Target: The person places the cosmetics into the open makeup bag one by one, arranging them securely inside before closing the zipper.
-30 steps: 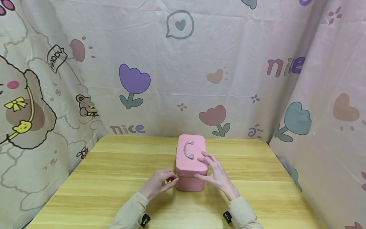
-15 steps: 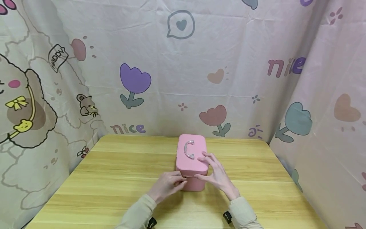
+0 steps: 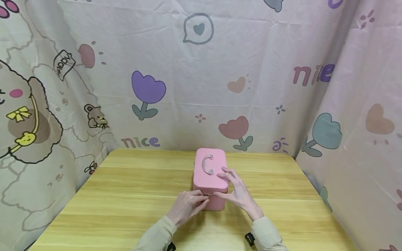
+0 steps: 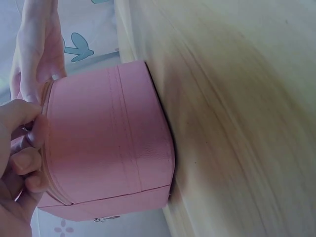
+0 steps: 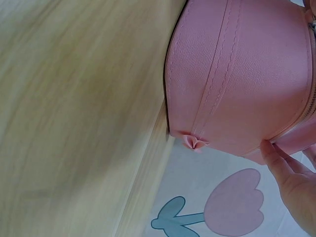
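A pink cosmetic case (image 3: 209,182) with a silver handle (image 3: 204,165) on its lid stands upright on the table. Its metal zipper (image 5: 307,109) runs round the seam below the lid. At the front of the case, my left hand (image 3: 187,205) pinches the zipper pull (image 4: 26,129), mostly covered by the fingers. My right hand (image 3: 238,192) holds the lid's front right corner, thumb at the zipper seam and fingers over the top edge. In the right wrist view, a small pink bow-like tab (image 5: 194,142) sits low on the case's side.
The wood-grain table (image 3: 141,174) reaches back to a printed cloth curtain (image 3: 188,69), which also hangs along both sides. A dark wrist device (image 3: 250,239) sits by the right sleeve.
My left hand has moved to the right along the front seam of the case, from its left corner toward the right thumb. The right hand and the case have stayed in place.
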`<state>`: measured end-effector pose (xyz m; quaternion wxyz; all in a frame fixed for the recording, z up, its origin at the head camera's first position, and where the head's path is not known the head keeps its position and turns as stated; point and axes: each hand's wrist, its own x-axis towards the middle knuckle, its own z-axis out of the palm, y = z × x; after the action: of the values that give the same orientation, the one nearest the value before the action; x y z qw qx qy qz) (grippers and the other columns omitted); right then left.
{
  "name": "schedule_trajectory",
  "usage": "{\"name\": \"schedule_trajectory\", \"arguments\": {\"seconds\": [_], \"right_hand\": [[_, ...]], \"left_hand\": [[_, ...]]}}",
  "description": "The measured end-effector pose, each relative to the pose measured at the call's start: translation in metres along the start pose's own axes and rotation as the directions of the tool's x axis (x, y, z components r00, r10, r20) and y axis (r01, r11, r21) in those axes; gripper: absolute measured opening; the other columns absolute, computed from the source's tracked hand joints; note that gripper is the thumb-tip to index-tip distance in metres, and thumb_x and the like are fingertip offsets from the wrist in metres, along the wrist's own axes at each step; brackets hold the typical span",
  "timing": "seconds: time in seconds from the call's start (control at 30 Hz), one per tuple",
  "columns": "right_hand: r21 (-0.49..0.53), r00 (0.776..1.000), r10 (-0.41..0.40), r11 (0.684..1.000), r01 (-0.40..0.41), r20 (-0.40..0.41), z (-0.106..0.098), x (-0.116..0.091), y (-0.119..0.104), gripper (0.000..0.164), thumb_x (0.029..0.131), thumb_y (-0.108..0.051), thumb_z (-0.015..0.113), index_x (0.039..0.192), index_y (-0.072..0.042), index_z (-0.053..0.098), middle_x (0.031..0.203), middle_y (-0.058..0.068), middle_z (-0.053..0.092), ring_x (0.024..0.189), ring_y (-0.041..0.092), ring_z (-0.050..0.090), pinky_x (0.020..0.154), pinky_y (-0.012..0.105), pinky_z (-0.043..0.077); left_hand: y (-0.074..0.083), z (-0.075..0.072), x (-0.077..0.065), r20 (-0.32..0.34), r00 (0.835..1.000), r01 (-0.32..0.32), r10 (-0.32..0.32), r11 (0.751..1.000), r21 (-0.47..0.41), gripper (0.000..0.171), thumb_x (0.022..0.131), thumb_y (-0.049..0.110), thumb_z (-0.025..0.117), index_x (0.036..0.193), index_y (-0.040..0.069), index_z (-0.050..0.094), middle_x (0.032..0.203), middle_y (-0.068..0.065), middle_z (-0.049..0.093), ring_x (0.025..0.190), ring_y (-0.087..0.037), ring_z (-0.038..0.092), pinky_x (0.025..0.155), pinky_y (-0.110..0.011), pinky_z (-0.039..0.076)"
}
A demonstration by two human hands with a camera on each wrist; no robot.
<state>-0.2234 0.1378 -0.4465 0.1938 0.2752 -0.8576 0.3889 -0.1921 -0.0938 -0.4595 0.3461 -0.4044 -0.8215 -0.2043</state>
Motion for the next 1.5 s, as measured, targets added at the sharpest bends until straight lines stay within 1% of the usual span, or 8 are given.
{"name": "schedule_trajectory", "arguments": {"seconds": [0.5,0.7,0.93,1.1,1.2,1.27,1.4,1.5], "right_hand": [[0.019,1.000,-0.023,1.000,0.023,0.003,-0.001,0.001,0.000,0.060,0.073,-0.029,0.090,0.126,-0.014,0.066,0.145,0.012,0.054,0.131,0.039,0.056,0.108,0.061,0.047],[0.021,1.000,-0.026,0.999,0.026,0.002,-0.001,0.001,0.000,0.060,0.073,-0.030,0.090,0.126,-0.016,0.066,0.145,0.012,0.054,0.132,0.039,0.056,0.108,0.061,0.047],[0.014,1.000,-0.013,1.000,0.013,0.003,-0.002,0.001,0.000,0.061,0.072,-0.031,0.091,0.126,-0.017,0.066,0.146,0.011,0.054,0.132,0.039,0.055,0.108,0.061,0.046],[0.006,1.000,-0.023,1.000,0.024,-0.010,0.000,0.001,0.002,0.060,0.072,-0.029,0.091,0.125,-0.017,0.066,0.145,0.011,0.055,0.131,0.039,0.056,0.107,0.061,0.047],[0.003,1.000,-0.025,1.000,0.025,-0.013,0.000,0.001,0.003,0.060,0.072,-0.029,0.091,0.125,-0.018,0.066,0.145,0.011,0.055,0.131,0.039,0.056,0.107,0.062,0.047],[0.000,1.000,-0.028,1.000,0.028,-0.014,0.001,0.000,0.003,0.060,0.072,-0.029,0.091,0.125,-0.018,0.066,0.144,0.011,0.055,0.131,0.039,0.057,0.106,0.062,0.048],[0.005,1.000,-0.021,1.000,0.021,-0.011,0.001,0.000,0.002,0.059,0.072,-0.030,0.091,0.125,-0.018,0.066,0.145,0.011,0.055,0.131,0.038,0.057,0.106,0.062,0.048],[0.009,1.000,-0.013,1.000,0.013,-0.004,0.000,0.000,0.001,0.059,0.073,-0.030,0.090,0.125,-0.018,0.066,0.145,0.010,0.054,0.131,0.038,0.057,0.107,0.061,0.048]], "left_hand": [[0.000,-0.004,0.001,0.024,0.997,0.070,-0.070,0.997,0.025,0.012,0.080,0.027,0.084,0.083,0.015,0.081,0.072,0.006,0.075,0.054,0.005,0.055,0.053,0.001,0.033],[-0.003,-0.003,-0.001,-0.110,0.991,0.069,-0.075,0.996,-0.052,0.012,0.075,0.022,0.087,0.074,0.015,0.077,0.065,0.007,0.071,0.050,0.007,0.049,0.052,0.002,0.033],[-0.005,-0.005,0.006,-0.341,0.930,0.061,-0.137,0.972,-0.225,0.019,0.081,0.010,0.081,0.069,0.015,0.066,0.060,0.006,0.062,0.049,-0.003,0.049,0.050,-0.003,0.038],[-0.004,-0.007,0.011,-0.386,0.878,0.152,-0.282,0.930,-0.334,0.017,0.079,0.004,0.080,0.077,0.014,0.065,0.068,0.003,0.063,0.059,-0.010,0.055,0.056,-0.013,0.047],[-0.001,-0.009,0.014,-0.358,0.838,0.279,-0.411,0.888,-0.366,0.016,0.080,0.008,0.080,0.088,0.010,0.067,0.084,-0.001,0.065,0.075,-0.016,0.061,0.068,-0.022,0.053],[0.001,-0.011,0.016,-0.303,0.801,0.389,-0.516,0.834,-0.392,0.024,0.082,0.014,0.080,0.101,0.007,0.067,0.100,-0.003,0.065,0.091,-0.021,0.063,0.078,-0.028,0.055],[0.006,-0.017,0.023,-0.112,0.711,0.578,-0.695,0.667,-0.470,0.055,0.087,0.027,0.077,0.133,0.003,0.057,0.133,-0.012,0.059,0.122,-0.032,0.057,0.100,-0.045,0.053],[0.007,-0.022,0.028,0.048,0.657,0.663,-0.753,0.545,-0.513,0.070,0.091,0.033,0.073,0.148,0.003,0.044,0.149,-0.021,0.048,0.136,-0.041,0.049,0.114,-0.053,0.045]]}}
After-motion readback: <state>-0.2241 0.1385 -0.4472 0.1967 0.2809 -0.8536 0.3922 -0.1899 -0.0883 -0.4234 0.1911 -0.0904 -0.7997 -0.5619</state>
